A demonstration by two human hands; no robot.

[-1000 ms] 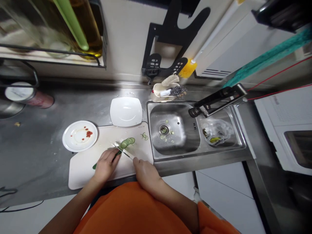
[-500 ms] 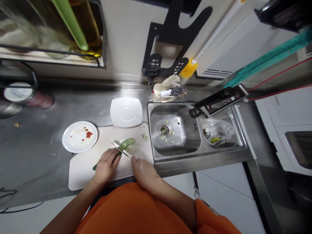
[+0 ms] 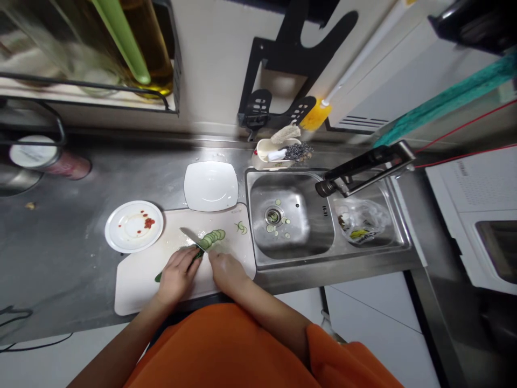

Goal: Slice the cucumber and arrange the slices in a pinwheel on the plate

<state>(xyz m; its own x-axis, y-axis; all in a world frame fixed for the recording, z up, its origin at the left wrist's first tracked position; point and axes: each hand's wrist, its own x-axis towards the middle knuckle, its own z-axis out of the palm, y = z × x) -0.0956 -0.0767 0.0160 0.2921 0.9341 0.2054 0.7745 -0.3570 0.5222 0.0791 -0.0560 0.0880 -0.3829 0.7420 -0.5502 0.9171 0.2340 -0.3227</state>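
shirt (image 3: 226, 350): orange; right sleeve (image 3: 337, 353): short, loose; left hand (image 3: 178, 271): bare; right hand (image 3: 228, 272): bare

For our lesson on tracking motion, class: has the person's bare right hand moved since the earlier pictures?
Yes: the bare right hand has shifted leftward and slightly forward, away from the rectangular silver steel sink.

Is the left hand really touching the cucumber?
Touching. The head view shows the left hand curled over the cucumber, with green poking out on both sides of it.
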